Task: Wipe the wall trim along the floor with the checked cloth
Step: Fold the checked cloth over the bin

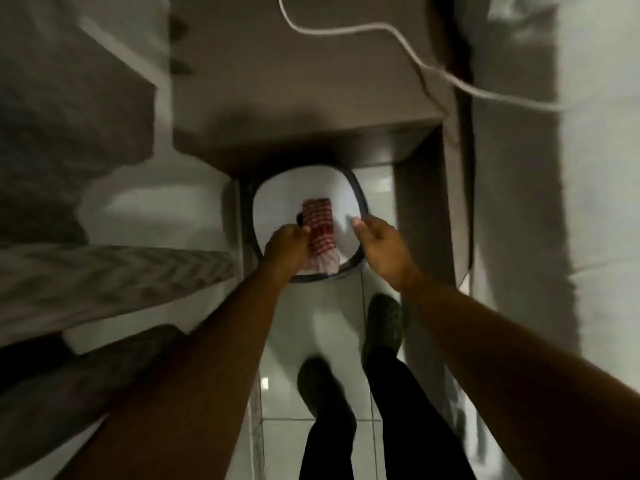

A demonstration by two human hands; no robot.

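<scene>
A red and white checked cloth [319,227] hangs over a white round basin [277,202] with a dark rim, which stands on the floor at the foot of the wall. My left hand [285,247] grips the cloth's left edge near its middle. My right hand [379,245] hovers at the basin's right rim with fingers loosely curled and nothing in it. The frame is blurred. The wall trim [381,162] runs as a dark band along the floor behind the basin.
A bed with grey bedding [104,282] fills the left side. A grey wall [554,202] and a dark upright panel [426,216] close the right. A white cable [398,39] loops across the top. My two feet in dark clogs [382,323] stand on glossy white floor tiles.
</scene>
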